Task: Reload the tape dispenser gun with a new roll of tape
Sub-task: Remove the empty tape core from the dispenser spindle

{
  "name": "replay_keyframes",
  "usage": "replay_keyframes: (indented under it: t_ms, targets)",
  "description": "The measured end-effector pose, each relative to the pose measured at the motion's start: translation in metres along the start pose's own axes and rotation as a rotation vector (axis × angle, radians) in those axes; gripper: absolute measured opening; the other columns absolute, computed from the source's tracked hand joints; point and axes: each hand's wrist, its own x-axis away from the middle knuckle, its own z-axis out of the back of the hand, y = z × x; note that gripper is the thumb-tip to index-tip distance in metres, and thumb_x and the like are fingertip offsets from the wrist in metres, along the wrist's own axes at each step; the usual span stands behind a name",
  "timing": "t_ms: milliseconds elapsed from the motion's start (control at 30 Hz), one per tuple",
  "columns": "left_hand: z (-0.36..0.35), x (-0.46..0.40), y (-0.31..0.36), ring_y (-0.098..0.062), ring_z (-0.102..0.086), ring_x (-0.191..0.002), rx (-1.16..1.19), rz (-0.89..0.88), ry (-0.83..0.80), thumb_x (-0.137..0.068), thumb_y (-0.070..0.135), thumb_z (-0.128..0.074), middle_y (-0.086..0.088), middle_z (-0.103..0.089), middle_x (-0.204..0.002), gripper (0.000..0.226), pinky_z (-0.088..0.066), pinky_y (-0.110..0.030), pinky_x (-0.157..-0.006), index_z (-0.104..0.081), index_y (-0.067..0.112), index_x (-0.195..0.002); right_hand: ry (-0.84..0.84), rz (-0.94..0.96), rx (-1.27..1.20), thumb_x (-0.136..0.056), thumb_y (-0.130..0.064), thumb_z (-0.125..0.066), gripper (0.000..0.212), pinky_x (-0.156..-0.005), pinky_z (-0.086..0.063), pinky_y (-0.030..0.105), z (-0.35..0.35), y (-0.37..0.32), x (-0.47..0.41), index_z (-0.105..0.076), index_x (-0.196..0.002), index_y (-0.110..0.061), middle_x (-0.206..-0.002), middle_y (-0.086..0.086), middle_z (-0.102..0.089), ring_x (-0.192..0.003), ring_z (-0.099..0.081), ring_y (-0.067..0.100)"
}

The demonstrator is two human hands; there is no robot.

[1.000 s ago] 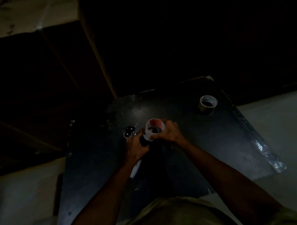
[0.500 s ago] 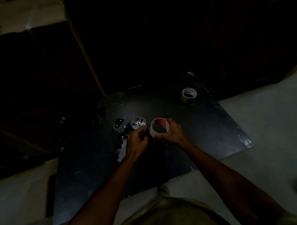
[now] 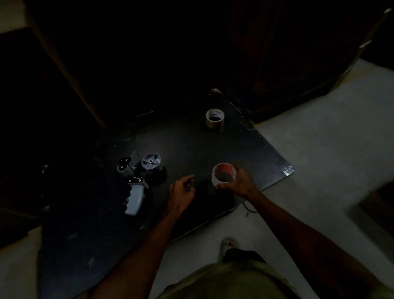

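We see a dark, flat square board (image 3: pixel 214 148) lying on a pale grey floor (image 3: pixel 326 143), its far corners reaching into shadow. Behind it stand large brown cardboard boxes (image 3: pixel 58 53), barely lit. At the bottom edge we make out an olive-green shirt (image 3: pixel 220 288) and, just above it, a light-coloured shoe (image 3: pixel 227 244) on the floor.

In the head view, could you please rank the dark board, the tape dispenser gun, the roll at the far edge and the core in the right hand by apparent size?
1. Dark board, by far.
2. Tape dispenser gun.
3. Roll at the far edge and red-lined core held by the right hand: these look alike, and the core is nearer the camera, so I won't rank them.
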Motion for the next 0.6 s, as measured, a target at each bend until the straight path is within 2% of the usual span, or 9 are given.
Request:
replay_keyframes:
  t_ms: [67,200,333,500,600]
  targets:
    - [-0.008,-0.006,0.009,-0.016,-0.067,-0.1,-0.006,0.002,-0.018,-0.078,0.003,-0.058,-0.006,-0.072,-0.11,0.044,-0.049,-0.023,-0.092,-0.066,0.014,-0.12,0.026,-0.02,-0.008,-0.053,-0.037,-0.092,0.084,-0.082,-0.046,0.025,0.012,0.015,-0.005,-0.055,-0.125,-0.015,-0.118,0.008,-0.064,-0.108,-0.061,0.024]
    - [-0.032,-0.024,0.023,-0.018,-0.067,-0.101,-0.019,0.024,-0.045,-0.076,0.009,-0.057,-0.006,-0.072,-0.11,0.045,-0.051,-0.032,-0.096,-0.066,0.018,-0.119,0.077,-0.05,-0.005,-0.05,-0.038,-0.092,0.082,-0.081,-0.046,0.024,0.036,0.04,-0.022,-0.057,-0.121,-0.013,-0.113,0.009,-0.067,-0.106,-0.063,0.026]
    - [-0.056,-0.045,0.045,-0.02,-0.067,-0.102,-0.037,0.027,-0.03,-0.076,0.006,-0.059,-0.008,-0.072,-0.11,0.044,-0.05,-0.029,-0.096,-0.066,0.015,-0.119,0.1,-0.058,-0.045,-0.053,-0.029,-0.092,0.08,-0.079,-0.043,0.021,0.06,0.057,-0.045,-0.057,-0.121,-0.011,-0.113,0.008,-0.067,-0.106,-0.063,0.024]
    - [-0.086,-0.079,0.065,-0.022,-0.068,-0.102,-0.018,0.027,-0.021,-0.077,0.005,-0.057,-0.012,-0.071,-0.111,0.044,-0.051,-0.036,-0.097,-0.065,0.011,-0.119,0.1,-0.035,-0.077,-0.039,-0.051,-0.081,0.084,-0.089,-0.053,0.036,0.08,0.081,-0.083,-0.055,-0.115,-0.027,-0.11,-0.002,-0.067,-0.102,-0.063,0.017]
    - [-0.099,-0.092,0.073,-0.019,-0.067,-0.103,-0.036,0.041,-0.024,-0.078,0.001,-0.059,-0.009,-0.071,-0.112,0.044,-0.05,-0.03,-0.098,-0.065,0.013,-0.12,0.077,-0.025,-0.063,-0.043,-0.037,-0.091,0.084,-0.089,-0.048,0.029,0.09,0.085,-0.098,-0.055,-0.118,-0.023,-0.113,-0.005,-0.063,-0.106,-0.059,0.014]
